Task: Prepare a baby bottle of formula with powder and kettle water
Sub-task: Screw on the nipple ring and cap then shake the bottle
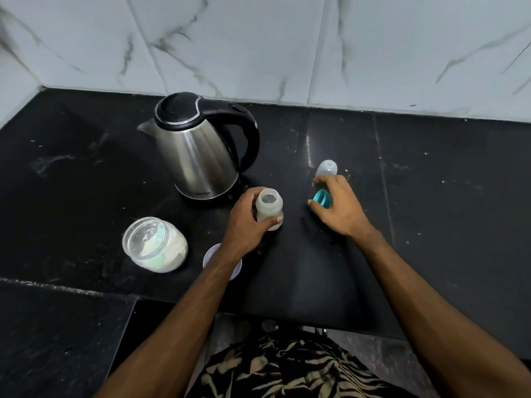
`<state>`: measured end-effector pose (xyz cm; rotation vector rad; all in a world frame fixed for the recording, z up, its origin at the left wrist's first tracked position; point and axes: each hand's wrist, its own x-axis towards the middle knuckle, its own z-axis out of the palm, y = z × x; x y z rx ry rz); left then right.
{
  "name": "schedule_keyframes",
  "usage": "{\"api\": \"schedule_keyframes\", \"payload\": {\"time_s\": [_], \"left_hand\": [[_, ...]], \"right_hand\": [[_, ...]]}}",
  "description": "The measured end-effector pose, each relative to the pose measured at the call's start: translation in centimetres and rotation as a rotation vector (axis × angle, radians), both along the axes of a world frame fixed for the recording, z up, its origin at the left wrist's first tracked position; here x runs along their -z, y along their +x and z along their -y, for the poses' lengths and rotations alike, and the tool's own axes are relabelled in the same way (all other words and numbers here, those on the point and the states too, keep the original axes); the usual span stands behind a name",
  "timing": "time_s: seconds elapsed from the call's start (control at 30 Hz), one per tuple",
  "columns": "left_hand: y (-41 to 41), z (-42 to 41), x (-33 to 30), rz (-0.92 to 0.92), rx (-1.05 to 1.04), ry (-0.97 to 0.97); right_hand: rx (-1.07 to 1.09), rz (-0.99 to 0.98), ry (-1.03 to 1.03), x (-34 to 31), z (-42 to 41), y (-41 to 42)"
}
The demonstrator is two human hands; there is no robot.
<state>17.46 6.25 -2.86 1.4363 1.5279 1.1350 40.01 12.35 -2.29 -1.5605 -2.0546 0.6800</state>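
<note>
A small translucent baby bottle stands uncapped on the black counter, and my left hand grips it around the body. My right hand holds a teal collar ring just right of the bottle. A clear dome cap lies on the counter just beyond that hand. The steel kettle with a black lid and handle stands behind the bottle, spout pointing left. An open jar of white powder with a scoop inside sits at the front left.
The jar's pale lid lies flat on the counter, partly under my left forearm. A marble-tiled wall closes off the back. The counter's front edge steps back near my body, with a lower black surface at the left.
</note>
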Motion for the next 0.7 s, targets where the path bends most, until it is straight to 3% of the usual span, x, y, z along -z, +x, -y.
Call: {"api": "schedule_keyframes", "payload": {"time_s": [0.27, 0.43, 0.57, 0.7], "left_hand": [[1.0, 0.3, 0.7, 0.002, 0.023, -0.002], [0.9, 0.4, 0.9, -0.027, 0.018, -0.002], [0.8, 0.4, 1.2, -0.064, 0.024, 0.012], [0.8, 0.6, 1.1, -0.074, 0.037, 0.038]], "right_hand": [[-0.036, 0.113, -0.041, 1.4, 1.0, 0.4], [-0.029, -0.046, -0.08, -0.7, 1.0, -0.2], [-0.138, -0.095, -0.063, -4.4, 0.7, -1.0], [-0.312, 0.014, 0.011, -8.1, 0.6, -1.9]]}}
